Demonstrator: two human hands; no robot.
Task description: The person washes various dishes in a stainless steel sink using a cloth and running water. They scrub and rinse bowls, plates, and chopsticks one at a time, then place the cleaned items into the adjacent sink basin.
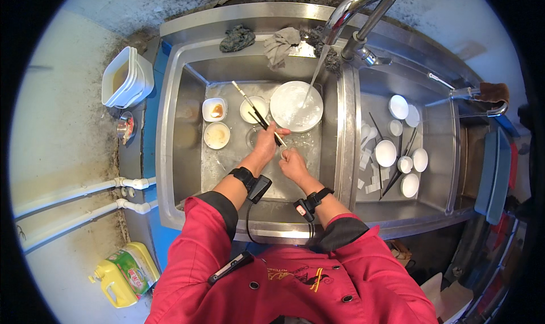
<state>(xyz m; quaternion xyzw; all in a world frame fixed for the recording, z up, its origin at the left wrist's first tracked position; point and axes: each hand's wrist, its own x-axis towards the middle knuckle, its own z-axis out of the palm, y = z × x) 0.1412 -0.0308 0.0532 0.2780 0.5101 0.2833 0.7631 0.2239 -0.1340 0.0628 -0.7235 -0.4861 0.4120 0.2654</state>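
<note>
My left hand (266, 143) grips a small bunch of chopsticks (245, 95), dark and light ones, slanting up and left over the left sink basin (264, 188). Just right of their lower ends, my right hand (294, 164) is curled; whether its fingers hold anything is hidden. Beyond the hands, a large white dish (296, 105) sits under the running water (317, 70). A round white bowl (251, 111) with pale liquid lies behind the chopsticks. Further left are a square white bowl (213, 105) with brown residue and a round bowl (217, 135) with cloudy liquid.
The faucet (362, 5) arches over the basin's back right. Scouring pads and a grey cloth (281, 43) lie on the back ledge. In the right basin (404, 207) are several white bowls, spoons and dark chopsticks. A white bucket (127, 79) stands at left, a yellow jug (125, 275) below.
</note>
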